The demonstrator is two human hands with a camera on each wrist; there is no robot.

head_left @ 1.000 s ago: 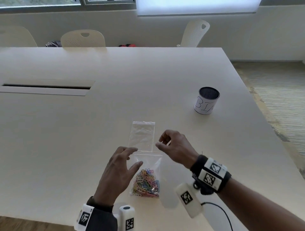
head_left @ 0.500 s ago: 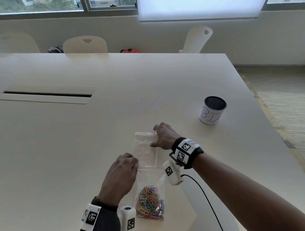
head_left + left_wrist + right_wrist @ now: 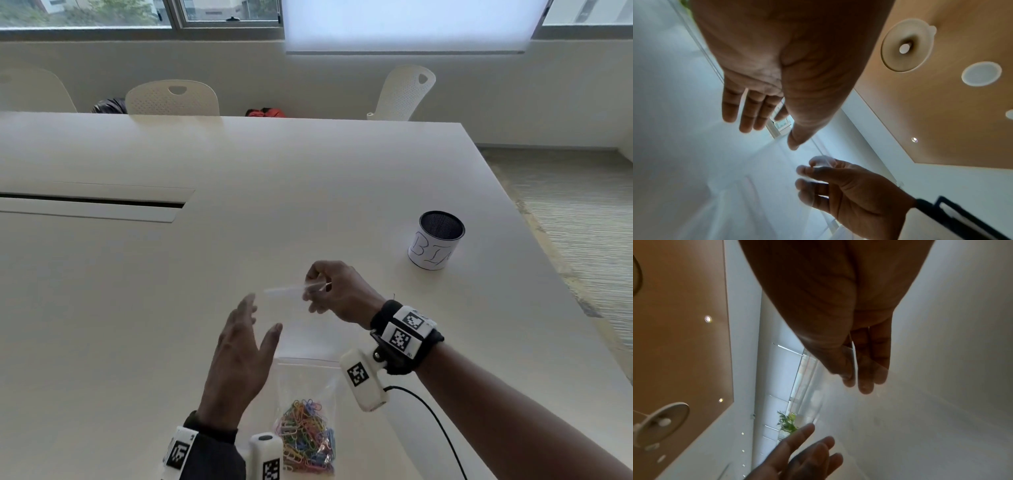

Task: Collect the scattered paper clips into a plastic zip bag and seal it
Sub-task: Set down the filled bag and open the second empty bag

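Note:
A clear zip bag (image 3: pixel 308 377) holding several coloured paper clips (image 3: pixel 306 435) lies on the white table (image 3: pixel 137 308) near the front edge, with neither hand on it. A second, empty clear zip bag (image 3: pixel 284 292) hangs above the table. My right hand (image 3: pixel 318 289) pinches that empty bag by its top strip at the right end. My left hand (image 3: pixel 262 317) is open with fingers spread, just left of the hanging bag and holding nothing. From the left wrist view, the left hand (image 3: pixel 766 126) is flat and the right hand (image 3: pixel 813 172) grips the see-through film (image 3: pixel 756 194).
A black mesh cup (image 3: pixel 435 240) with a white handwritten label stands to the right, near the table's right edge (image 3: pixel 548 274). A long cable slot (image 3: pixel 92 202) lies at the left. White chairs (image 3: pixel 171 97) line the far side. A black cable (image 3: pixel 431 418) trails from my right wrist.
My right hand has lifted the empty bag off the table by its top. My left hand has left the filled bag's mouth, opened, and risen beside the empty bag.

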